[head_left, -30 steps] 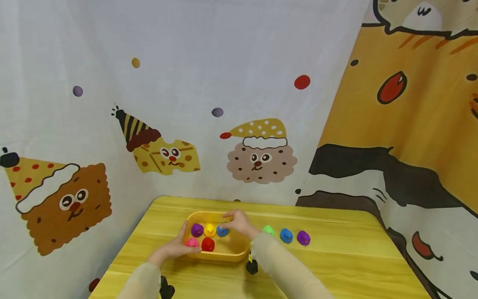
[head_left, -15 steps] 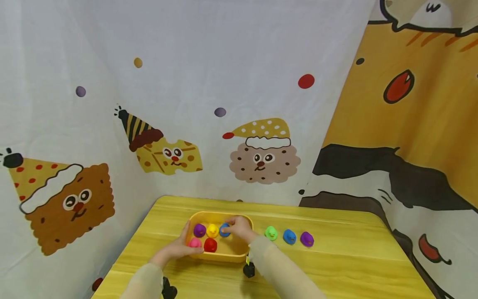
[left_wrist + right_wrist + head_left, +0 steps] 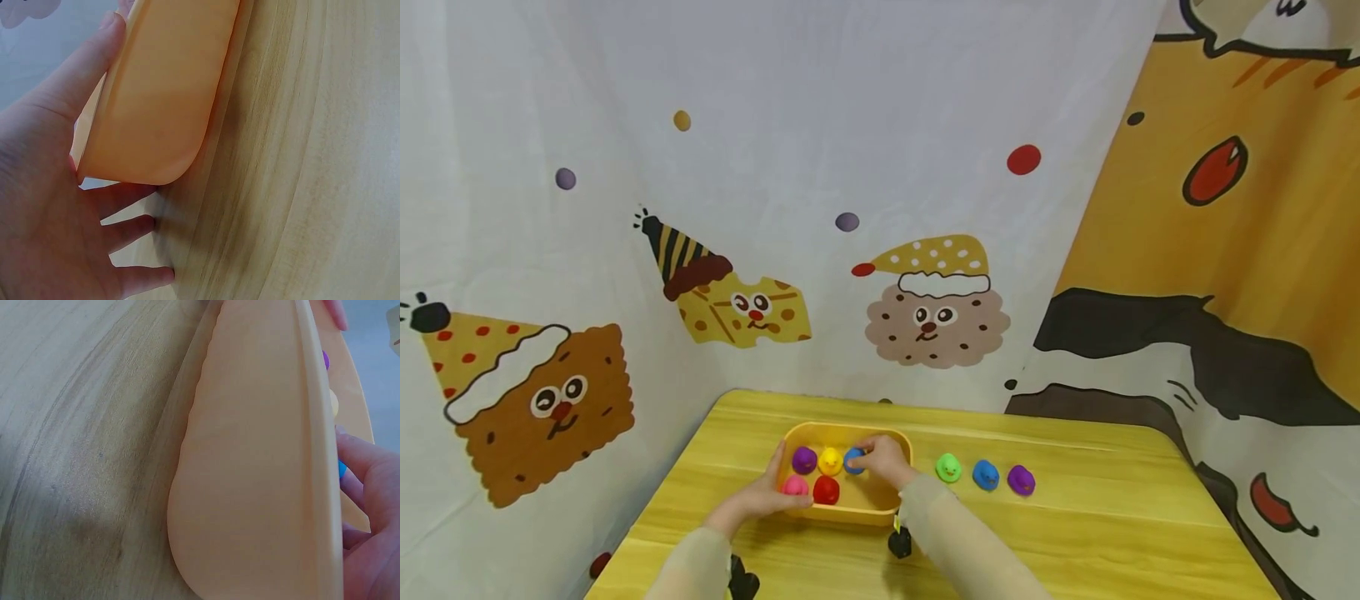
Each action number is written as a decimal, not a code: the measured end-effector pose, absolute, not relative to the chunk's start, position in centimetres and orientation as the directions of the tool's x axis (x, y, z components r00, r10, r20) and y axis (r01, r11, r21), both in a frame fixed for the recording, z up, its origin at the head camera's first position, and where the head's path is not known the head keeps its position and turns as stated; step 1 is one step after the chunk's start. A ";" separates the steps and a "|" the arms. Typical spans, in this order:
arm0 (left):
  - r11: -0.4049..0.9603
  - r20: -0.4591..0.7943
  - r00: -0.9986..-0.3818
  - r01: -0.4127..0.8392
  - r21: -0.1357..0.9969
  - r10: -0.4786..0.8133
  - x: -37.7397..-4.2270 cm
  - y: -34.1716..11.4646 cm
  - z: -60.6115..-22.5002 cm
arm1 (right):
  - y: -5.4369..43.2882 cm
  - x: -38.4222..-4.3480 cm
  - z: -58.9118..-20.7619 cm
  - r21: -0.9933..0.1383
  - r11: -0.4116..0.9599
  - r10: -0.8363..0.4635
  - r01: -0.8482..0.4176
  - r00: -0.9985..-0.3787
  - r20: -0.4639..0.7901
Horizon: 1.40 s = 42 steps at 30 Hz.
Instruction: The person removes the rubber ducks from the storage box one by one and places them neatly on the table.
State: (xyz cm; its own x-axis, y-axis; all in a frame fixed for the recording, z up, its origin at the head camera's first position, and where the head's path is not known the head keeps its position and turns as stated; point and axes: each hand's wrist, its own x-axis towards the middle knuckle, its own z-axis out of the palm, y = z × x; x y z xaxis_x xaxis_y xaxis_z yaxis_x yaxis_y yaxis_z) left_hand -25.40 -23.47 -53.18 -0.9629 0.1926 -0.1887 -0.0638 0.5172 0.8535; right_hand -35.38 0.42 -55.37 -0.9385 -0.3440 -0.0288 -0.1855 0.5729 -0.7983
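A yellow plastic box [image 3: 842, 516] stands on the table, holding several small rubber ducks. My left hand [image 3: 762, 498] grips its left end, thumb over the near rim and fingers around the end wall; the left wrist view shows the thumb [image 3: 94, 59] along the rim. Reaching inside the box, my right hand [image 3: 883, 460] pinches a blue duck [image 3: 852, 461] at the back row. Next to that duck sit a yellow duck [image 3: 830, 461] and a purple duck [image 3: 804, 460]. In front are a red duck [image 3: 826, 490] and a pink duck [image 3: 795, 486], the latter partly behind my left thumb.
Right of the box, a green duck [image 3: 948, 467], a second blue duck [image 3: 986, 475] and a second purple duck [image 3: 1021, 480] stand in a row on the wood-grain table [image 3: 1112, 517]. A white cloth with cartoon prints [image 3: 760, 150] hangs behind the table.
My right hand has drawn slightly down and right in the box and now pinches the blue duck. My left hand keeps its hold. The whole view has shifted a little.
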 end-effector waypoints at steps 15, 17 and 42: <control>0.525 -0.218 -0.959 -0.094 0.846 0.180 -25.6 -23.3 -52.9 | 0.2 -35.0 -55.4 -0.806 0.561 -0.326 -0.189 -0.946 -0.005; 0.522 -0.219 -0.958 -0.094 0.848 0.183 -25.6 -23.3 -52.9 | 0.2 -34.9 -55.4 -0.810 0.557 -0.323 -0.181 -0.947 -0.010; 0.524 -0.239 -0.957 -0.122 0.843 0.163 -25.5 -23.4 -53.0 | 0.8 -35.1 -53.5 -0.811 0.548 -0.364 -0.206 -0.932 -0.009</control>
State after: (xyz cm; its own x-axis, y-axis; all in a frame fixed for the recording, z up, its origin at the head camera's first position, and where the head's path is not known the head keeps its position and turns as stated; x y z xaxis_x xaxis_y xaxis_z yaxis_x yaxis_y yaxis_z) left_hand -25.54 -23.44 -53.02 -0.9572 0.1626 -0.2393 -0.1217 0.5240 0.8430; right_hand -35.14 0.82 -53.54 -0.9315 -0.3635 -0.0089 -0.2061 0.5481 -0.8106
